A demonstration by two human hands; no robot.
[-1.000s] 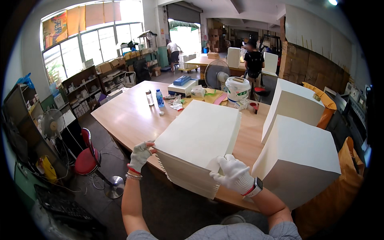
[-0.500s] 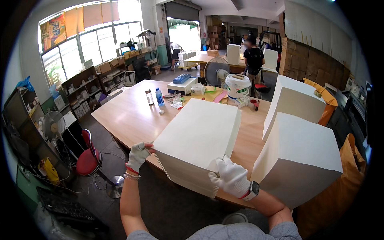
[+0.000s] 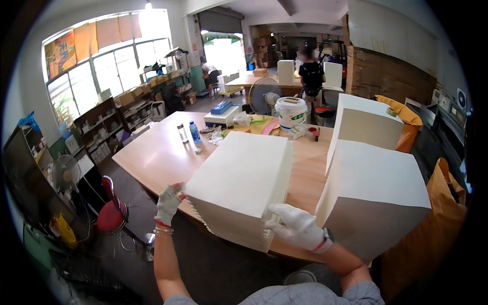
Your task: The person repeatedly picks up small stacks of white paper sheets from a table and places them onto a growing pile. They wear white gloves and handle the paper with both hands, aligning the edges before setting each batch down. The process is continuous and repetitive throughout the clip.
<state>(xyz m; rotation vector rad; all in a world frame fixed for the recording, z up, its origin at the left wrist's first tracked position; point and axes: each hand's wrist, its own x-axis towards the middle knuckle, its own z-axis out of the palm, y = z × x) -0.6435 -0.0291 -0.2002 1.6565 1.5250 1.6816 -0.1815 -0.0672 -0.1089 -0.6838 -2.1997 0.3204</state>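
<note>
A tall stack of white sheets [image 3: 239,170] lies on the near edge of the wooden table, its layers stepped unevenly along the sides. My left hand [image 3: 169,204], in a white glove with bare fingertips, is at the stack's near left corner, fingers bent against its edge. At the near right corner my right hand [image 3: 297,227], also gloved, has its fingers partly curled round the edge. The undersides of both hands are hidden. Just right of it stands another white stack [image 3: 376,170], with a further white stack [image 3: 366,117] behind.
Across the table [image 3: 152,150] are a blue-capped bottle [image 3: 194,132], a white bucket [image 3: 291,113], a tape roll [image 3: 314,133] and a white box [image 3: 222,116]. A fan [image 3: 264,95] stands beyond. A red chair [image 3: 112,216] is at left. Two people are farther back.
The view has shifted slightly. My right hand has slid along the near right corner, its fingers straighter than before. My left hand stays by the left corner. The stack's stepped right side shows more.
</note>
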